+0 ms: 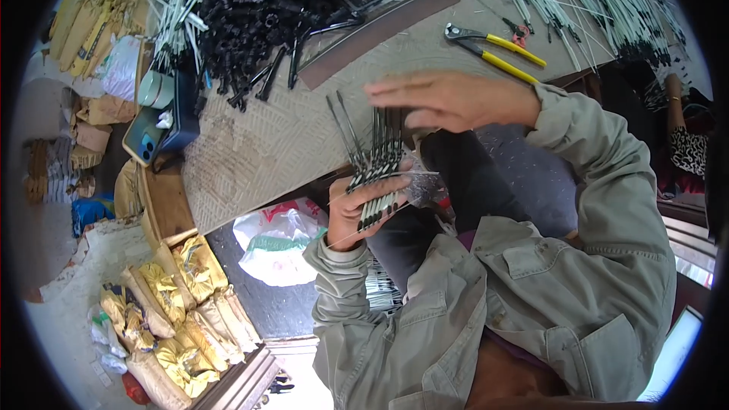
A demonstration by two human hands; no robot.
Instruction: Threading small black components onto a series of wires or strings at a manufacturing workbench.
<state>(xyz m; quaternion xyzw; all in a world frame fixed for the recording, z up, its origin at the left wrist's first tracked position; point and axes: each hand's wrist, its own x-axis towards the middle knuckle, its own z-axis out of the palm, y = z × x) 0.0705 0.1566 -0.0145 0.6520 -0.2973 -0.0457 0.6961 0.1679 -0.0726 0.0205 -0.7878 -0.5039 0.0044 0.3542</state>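
Observation:
My left hand [348, 212] is closed around a bundle of thin black-and-white rods [376, 171], held over the near edge of the table [250, 152]. Their white lower ends with black tips line up by my fingers, while the thin dark ends point away from me. Two or three rods splay out to the left of the bundle. My right hand [467, 99] is just above the far ends of the rods, fingers stretched out and nothing seen in it. Whether it touches the rods, I cannot tell.
Black plastic parts [258, 11] are heaped behind a brown strip [380, 34]. Yellow-handled cutters [510, 67] lie at the right, before white rods [607, 11]. A phone [144, 135] and a cup [156, 89] stand at the left. Wrapped packets [190, 334] fill a box below.

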